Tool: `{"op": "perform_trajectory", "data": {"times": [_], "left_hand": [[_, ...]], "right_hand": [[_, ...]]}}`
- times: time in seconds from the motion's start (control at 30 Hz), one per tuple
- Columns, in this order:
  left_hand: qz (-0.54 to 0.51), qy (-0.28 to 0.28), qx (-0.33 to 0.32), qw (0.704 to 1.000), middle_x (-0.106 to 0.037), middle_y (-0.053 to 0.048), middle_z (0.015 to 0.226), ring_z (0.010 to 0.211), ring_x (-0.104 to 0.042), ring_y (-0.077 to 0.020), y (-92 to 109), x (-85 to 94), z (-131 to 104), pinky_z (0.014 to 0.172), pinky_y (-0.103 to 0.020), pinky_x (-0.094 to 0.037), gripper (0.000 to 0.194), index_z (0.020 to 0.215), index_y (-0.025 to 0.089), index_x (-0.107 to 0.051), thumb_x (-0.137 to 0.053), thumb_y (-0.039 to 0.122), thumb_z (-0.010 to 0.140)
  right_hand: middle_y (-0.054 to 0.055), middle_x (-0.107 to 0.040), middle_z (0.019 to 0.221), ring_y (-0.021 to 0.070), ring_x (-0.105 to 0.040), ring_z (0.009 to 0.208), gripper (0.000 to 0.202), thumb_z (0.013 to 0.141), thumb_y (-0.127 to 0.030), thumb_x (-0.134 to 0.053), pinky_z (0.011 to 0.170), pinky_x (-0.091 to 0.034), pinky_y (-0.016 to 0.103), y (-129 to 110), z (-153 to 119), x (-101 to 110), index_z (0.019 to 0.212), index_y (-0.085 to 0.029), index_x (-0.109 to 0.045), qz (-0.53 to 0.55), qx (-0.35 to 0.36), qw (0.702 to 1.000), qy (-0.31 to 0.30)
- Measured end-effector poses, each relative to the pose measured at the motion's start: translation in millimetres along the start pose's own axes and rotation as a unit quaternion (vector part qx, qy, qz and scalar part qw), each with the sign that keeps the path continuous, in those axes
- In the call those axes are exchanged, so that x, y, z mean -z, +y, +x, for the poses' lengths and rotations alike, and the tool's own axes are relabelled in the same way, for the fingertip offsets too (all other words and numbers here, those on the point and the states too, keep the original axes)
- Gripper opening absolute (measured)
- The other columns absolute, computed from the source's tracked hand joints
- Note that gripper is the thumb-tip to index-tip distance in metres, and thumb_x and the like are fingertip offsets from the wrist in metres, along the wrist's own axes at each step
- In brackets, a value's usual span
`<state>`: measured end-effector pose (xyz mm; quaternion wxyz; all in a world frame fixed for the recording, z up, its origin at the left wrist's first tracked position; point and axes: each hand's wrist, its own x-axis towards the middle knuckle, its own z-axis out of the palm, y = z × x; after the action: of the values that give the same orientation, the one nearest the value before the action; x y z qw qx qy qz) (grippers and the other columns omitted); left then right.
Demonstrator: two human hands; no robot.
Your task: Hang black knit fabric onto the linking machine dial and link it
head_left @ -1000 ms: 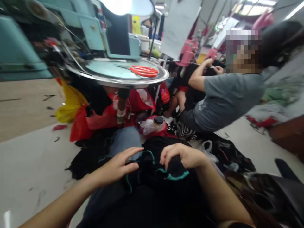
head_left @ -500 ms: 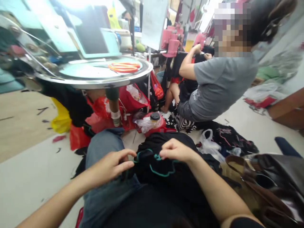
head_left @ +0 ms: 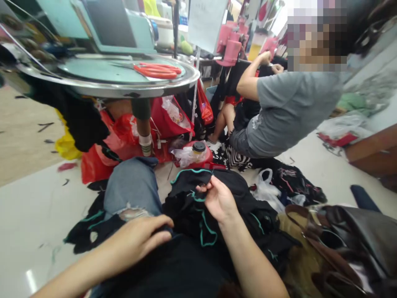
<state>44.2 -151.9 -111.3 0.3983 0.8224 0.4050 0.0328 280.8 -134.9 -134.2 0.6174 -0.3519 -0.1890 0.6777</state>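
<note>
My right hand (head_left: 219, 199) pinches the edge of a black cloth piece with teal edging (head_left: 189, 177) above my lap. More black fabric with teal trim (head_left: 207, 231) is heaped beneath it, and one teal strip hangs in a loop. My left hand (head_left: 149, 236) rests low over my lap beside my jeans knee, its thumb apart from its bent fingers. No cloth is plainly gripped there. Left of the knee lies another black piece with teal edging (head_left: 89, 227).
Red-handled scissors (head_left: 159, 70) lie on a round metal-rimmed tabletop (head_left: 124, 89) at front left. A co-worker in a grey shirt (head_left: 294, 107) sits ahead right. Red bags (head_left: 96, 163) and a lidded red container (head_left: 198, 155) stand below; a brown leather bag (head_left: 356, 236) is at right.
My right hand has turned and raised a teal-edged cloth piece. My left hand has come away from the teal strip and moved lower left. The view has shifted slightly.
</note>
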Motion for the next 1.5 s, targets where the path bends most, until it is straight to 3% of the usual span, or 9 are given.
{"op": "perform_trajectory", "data": {"times": [0.17,0.3,0.47,0.57,0.8,1.03,1.2,1.37,1.5], "left_hand": [[0.072,0.019,0.002,0.997,-0.071,-0.001,0.08,0.075,-0.068,-0.0215,-9.8,19.1,5.5,0.068,-0.026,-0.041,0.035,0.091,0.026,-0.065,-0.037,0.046,0.101],[0.054,0.013,-0.037,0.998,-0.071,0.0,0.079,0.071,-0.068,-0.0192,19.8,26.3,11.1,0.065,-0.024,-0.042,0.031,0.096,0.028,-0.067,-0.041,0.044,0.101],[0.021,0.074,-0.051,0.996,-0.07,0.0,0.078,0.07,-0.067,-0.0162,37.8,28.4,15.3,0.065,-0.022,-0.043,0.03,0.093,0.025,-0.066,-0.041,0.04,0.101],[0.022,0.032,-0.052,0.998,-0.071,0.001,0.08,0.07,-0.067,-0.0149,53.9,15.1,19.7,0.064,-0.022,-0.042,0.032,0.091,0.024,-0.064,-0.037,0.038,0.103],[0.087,-0.049,-0.072,0.992,-0.072,-0.001,0.082,0.074,-0.069,-0.0185,69.3,-15.6,33.1,0.065,-0.026,-0.043,0.03,0.094,0.023,-0.066,-0.038,0.03,0.103],[0.105,-0.021,-0.055,0.993,-0.074,-0.004,0.088,0.078,-0.071,-0.0209,66.0,1.6,38.3,0.068,-0.027,-0.045,0.032,0.097,0.024,-0.069,-0.039,0.032,0.102],[0.022,-0.069,-0.027,0.997,-0.07,0.001,0.08,0.071,-0.065,-0.017,24.3,46.7,38.6,0.064,-0.022,-0.043,0.035,0.107,0.023,-0.068,-0.047,0.049,0.097],[-0.017,-0.11,0.044,0.993,-0.065,0.001,0.073,0.07,-0.059,-0.0159,-48.3,71.7,14.8,0.066,-0.02,-0.042,0.04,0.081,0.018,-0.066,-0.046,0.05,0.095],[-0.029,0.036,0.06,0.997,-0.065,0.001,0.079,0.076,-0.061,-0.0169,-31.6,67.5,-4.2,0.071,-0.021,-0.045,0.04,0.086,0.019,-0.063,-0.039,0.05,0.098]], "right_hand": [[-0.006,-0.06,0.063,0.0079,-0.052,0.053,0.032,0.067,-0.035,-0.086,0.078,-0.058,0.032,-30.8,6.1,11.3,0.072,-0.019,-0.059,-0.009,-0.038,0.999,0.0],[-0.002,-0.069,0.07,0.0092,-0.058,0.055,0.037,0.066,-0.042,-0.087,0.063,-0.058,0.027,-23.3,10.7,16.6,0.077,-0.018,-0.061,-0.031,-0.062,0.997,0.023],[-0.004,-0.059,0.049,0.0039,-0.04,0.038,0.039,0.073,-0.046,-0.083,0.054,-0.055,0.026,-9.6,6.3,30.7,0.069,-0.012,-0.064,-0.073,-0.141,0.987,-0.002],[-0.005,-0.056,0.046,0.0037,-0.036,0.035,0.042,0.073,-0.045,-0.084,0.05,-0.053,0.028,7.3,-3.3,23.5,0.08,-0.005,-0.073,-0.061,-0.207,0.975,-0.047],[0.004,-0.077,0.091,0.0177,-0.071,0.09,0.037,0.06,-0.042,-0.091,0.089,-0.051,0.029,13.1,2.4,-7.2,0.073,-0.016,-0.068,0.045,-0.09,0.993,-0.065],[0.005,-0.076,0.101,0.0172,-0.071,0.083,0.07,0.07,-0.05,-0.084,0.08,-0.052,0.031,-3.3,7.4,7.4,0.13,-0.022,-0.058,-0.072,-0.186,0.952,-0.23],[-0.003,-0.062,0.05,0.0032,-0.043,0.039,0.03,0.062,-0.029,-0.092,0.043,-0.035,0.016,-21.9,15.4,26.1,0.072,-0.007,-0.074,-0.23,-0.303,0.864,-0.33],[-0.004,-0.061,0.046,0.0031,-0.038,0.034,0.027,0.074,-0.034,-0.083,0.052,-0.048,0.022,-34.0,23.3,47.1,0.083,-0.008,-0.077,-0.182,-0.288,0.896,-0.285],[0.002,-0.077,0.08,0.0036,-0.054,0.048,0.026,0.07,-0.03,-0.084,0.068,-0.054,0.024,-16.5,9.4,45.8,0.089,-0.015,-0.075,-0.107,-0.244,0.942,-0.205]]}}
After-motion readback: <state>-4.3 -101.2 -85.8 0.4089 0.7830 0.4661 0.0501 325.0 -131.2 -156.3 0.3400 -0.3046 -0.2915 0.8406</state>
